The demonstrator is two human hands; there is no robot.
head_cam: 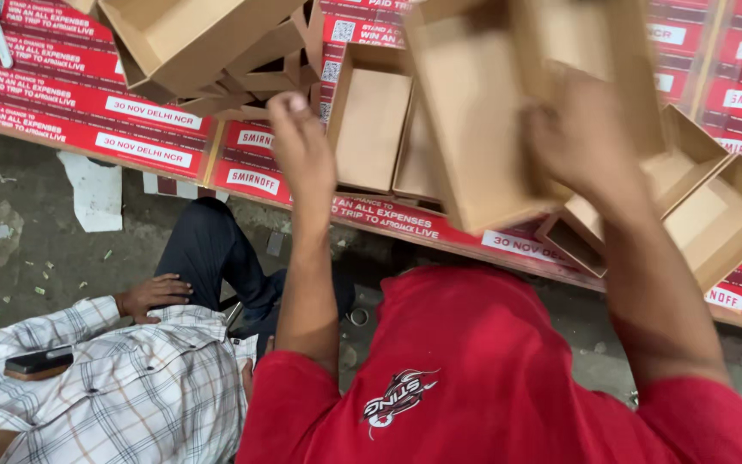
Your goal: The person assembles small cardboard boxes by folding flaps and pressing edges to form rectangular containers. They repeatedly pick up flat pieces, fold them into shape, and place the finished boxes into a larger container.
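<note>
Brown cardboard box tray (474,120), open side facing up toward the camera, is the thing being handled right now, held up over the red printed sheets (88,112) covering the work surface. Right hand (581,137) has it by the right wall, fingers curled round the edge and closed on the board, though it's pretty blurred so exactly how the fingers sit is hard to make out. Left hand (301,142) is just beside the tray's left wall, fingers bunched together and curved, and honestly can't tell whether it's touching the cardboard or pinching anything at all. So the tray sits between the two hands, hanging mostly off the right one. What could go wrong: with really just one hand gripping one thin wall, I'd guess the tray could twist or the wall could bend or crease, and if it slips it drops onto the smaller open brown cardboard tray (371,116) lying right under and beside it. More open brown trays (714,206) are crowded to the right and a loose heap of folded cardboard boxes (208,43) sits up left, so a swing either way could knock those about. Another person in a checked shirt (130,378) lies on the floor to the left, hand (152,294) resting on a dark trouser leg (212,253), well apart from the boxes
</note>
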